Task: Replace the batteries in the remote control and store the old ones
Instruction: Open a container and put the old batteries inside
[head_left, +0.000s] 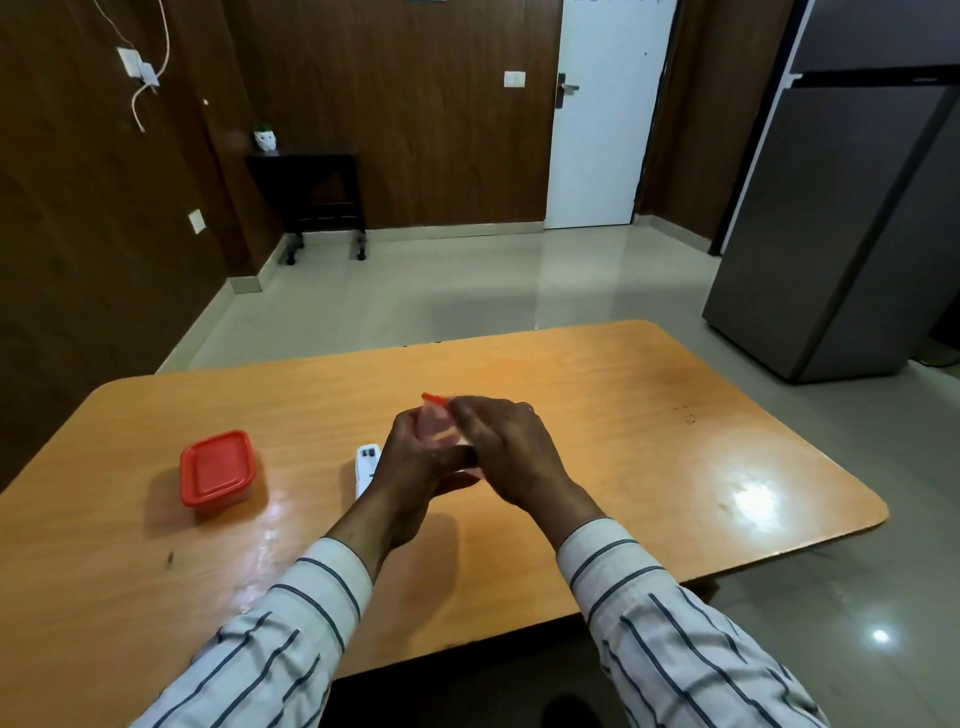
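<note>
Above the middle of the wooden table (623, 415), both hands hold a small clear plastic container (435, 432) with an orange lid (434, 398). My left hand (415, 467) cups the container from the left and below. My right hand (498, 447) covers its top and right side, fingers on the lid; motion blur hides whether the lid is on or lifting. A white remote control (365, 464) lies on the table, mostly hidden behind my left wrist, its far end showing an open compartment with dark batteries. A second clear container with a red lid (217, 469) stands closed at the left.
The table's far edge runs across the view, with a tiled floor beyond it. A grey refrigerator (841, 218) stands at the right, a white door (602, 114) at the back and a small dark side table (317, 197) against the wood-panelled wall.
</note>
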